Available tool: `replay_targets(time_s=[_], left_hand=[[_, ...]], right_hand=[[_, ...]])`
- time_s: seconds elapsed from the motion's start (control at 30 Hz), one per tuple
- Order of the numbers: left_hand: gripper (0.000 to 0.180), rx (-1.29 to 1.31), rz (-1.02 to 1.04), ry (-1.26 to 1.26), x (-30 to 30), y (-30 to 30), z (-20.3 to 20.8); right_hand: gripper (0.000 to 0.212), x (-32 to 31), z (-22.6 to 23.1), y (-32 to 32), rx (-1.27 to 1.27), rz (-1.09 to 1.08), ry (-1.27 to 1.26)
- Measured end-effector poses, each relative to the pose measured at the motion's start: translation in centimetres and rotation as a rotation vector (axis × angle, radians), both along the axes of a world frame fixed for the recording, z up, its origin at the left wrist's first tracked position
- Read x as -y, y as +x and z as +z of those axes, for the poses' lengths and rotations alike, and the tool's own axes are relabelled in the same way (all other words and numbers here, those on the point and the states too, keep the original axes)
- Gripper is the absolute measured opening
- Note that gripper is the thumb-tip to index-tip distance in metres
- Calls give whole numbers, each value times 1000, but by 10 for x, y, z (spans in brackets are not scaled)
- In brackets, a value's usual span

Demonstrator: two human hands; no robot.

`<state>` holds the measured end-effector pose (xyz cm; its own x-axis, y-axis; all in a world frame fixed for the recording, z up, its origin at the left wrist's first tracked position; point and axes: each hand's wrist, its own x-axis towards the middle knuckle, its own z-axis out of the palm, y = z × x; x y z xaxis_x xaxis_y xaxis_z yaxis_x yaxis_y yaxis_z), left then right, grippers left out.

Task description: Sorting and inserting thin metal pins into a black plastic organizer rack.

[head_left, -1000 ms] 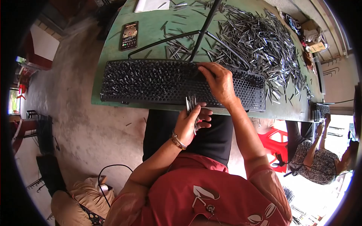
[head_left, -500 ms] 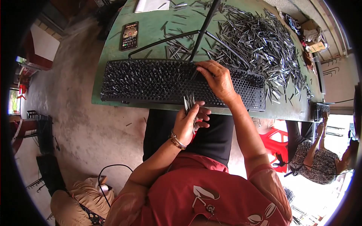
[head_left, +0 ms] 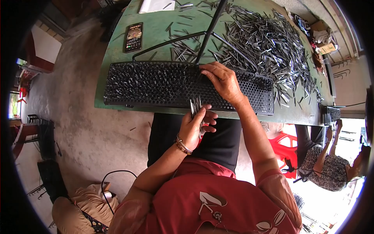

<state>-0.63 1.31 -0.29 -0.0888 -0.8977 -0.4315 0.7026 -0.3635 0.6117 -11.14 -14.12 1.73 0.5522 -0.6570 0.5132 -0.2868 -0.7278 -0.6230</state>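
A long black perforated metal rack lies along the table's near edge. Its left half is packed with thin dark metal pieces standing in the holes; bare holes show on the right. My left hand, just below the rack's near edge, is closed around a bundle of slim metal pieces pointing up. Over the middle of the rack, my right hand pinches thumb and fingers together where the filled part ends. Whatever lies between those fingertips is too small and dark to tell.
A large heap of loose metal pieces covers the far right of the green table. Black rods rise behind the rack. A phone and white paper lie far left. Another person works at the right.
My right hand has shifted slightly left, its fingertips now lower against the rack; a dark strip below them no longer shows clearly. My left hand and its bundle have barely moved.
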Motion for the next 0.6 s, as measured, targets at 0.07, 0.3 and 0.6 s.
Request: replay_targets(time_s=[0.07, 0.3, 0.6], left_hand=[[29, 2, -7, 4, 0, 0, 2], [30, -3, -37, -4, 0, -1, 0], [30, -33, -98, 1, -1, -2, -5]], right_hand=[[18, -1, 4, -1, -23, 21, 1], [18, -3, 5, -3, -38, 88, -8], [17, -4, 5, -3, -40, 27, -7]])
